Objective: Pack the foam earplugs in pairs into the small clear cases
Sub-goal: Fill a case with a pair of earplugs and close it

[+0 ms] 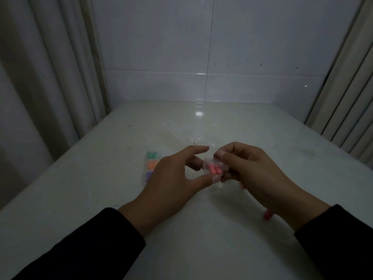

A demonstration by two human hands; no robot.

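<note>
Sitting between both hands above the middle of the bench, a small clear case [214, 168] shows two coral-pink foam earplugs [215, 169] side by side inside it, short rounded cylinders with a soft matte look. The case is thin, glossy, see-through plastic; its outline is blurred, so whether its lid is shut cannot be told. The left hand [171, 178] pinches the case's left side, thumb under its lower edge and forefinger stretched over the top. The right hand [252, 170] is clamped on the case's right side, thumb on the upper rim and fingers curled beneath. Both wrists wear dark sleeves.

Just left of the left hand, toward the bench's left edge, lies a row of more clear cases [150, 166], partly hidden by that hand: one holds a teal pair [151, 155], the next an orange pair [151, 163], the nearest a purple pair [149, 175]. A loose pink earplug [268, 215] lies on the bench under the right wrist, nearer the front edge. A crumpled clear plastic bag [193, 136] lies beyond the hands, toward the back edge, faint against the surface.

The bench [101, 199] is smooth, pale and polished, catching a bright glare near its back edge. Behind it stand glossy white wall tiles [262, 47], with a pleated pale curtain [50, 77] along the left.
</note>
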